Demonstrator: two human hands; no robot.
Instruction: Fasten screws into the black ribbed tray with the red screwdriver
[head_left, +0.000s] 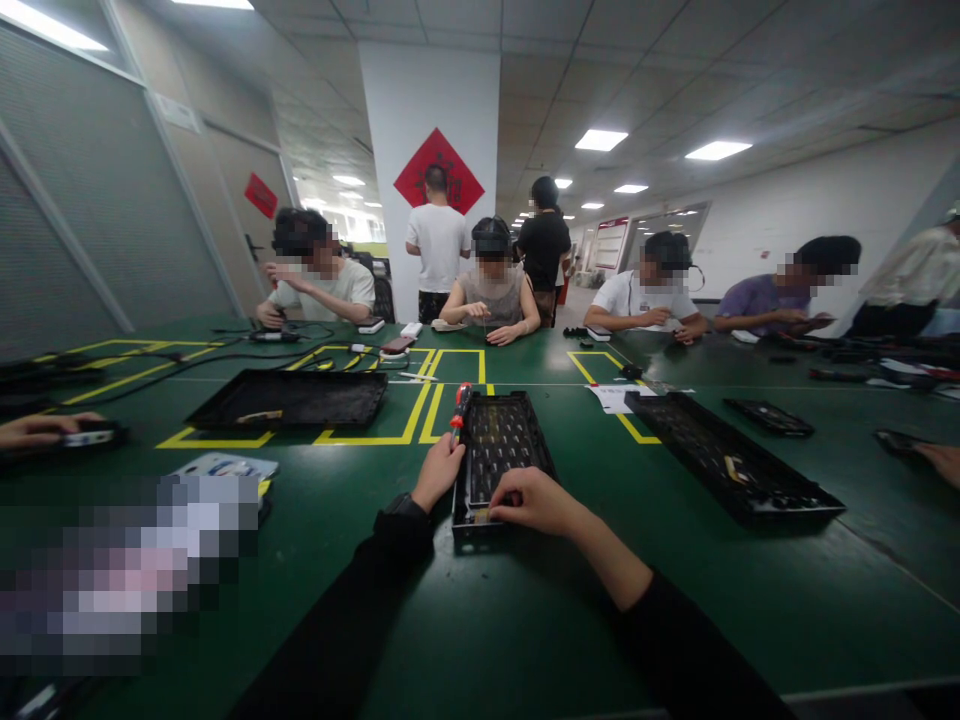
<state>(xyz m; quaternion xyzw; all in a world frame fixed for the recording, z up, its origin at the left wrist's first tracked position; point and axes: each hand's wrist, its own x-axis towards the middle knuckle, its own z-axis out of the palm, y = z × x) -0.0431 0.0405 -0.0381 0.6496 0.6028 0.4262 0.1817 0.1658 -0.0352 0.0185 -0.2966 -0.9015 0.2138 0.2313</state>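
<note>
A long black casing (546,447) lies lengthwise in front of me, with rows of small pale parts inside. At its left edge my left hand (439,472) is closed around a screwdriver (461,403) with a red and black handle, its handle pointing up and away and its shaft running down to my fingers. My right hand (536,502) reaches into the casing's near end, fingertips pinched together. Beside those fingertips sits a small yellowish-brown piece (474,516). Whatever the right fingers may hold is hidden.
Another black casing (300,395) lies at left, a third (739,455) at right. A white paper (611,399) and a small dark panel (769,416) are on the green table (600,640). Other people's hands show at both sides; several people sit opposite. Cables (187,365) run at left.
</note>
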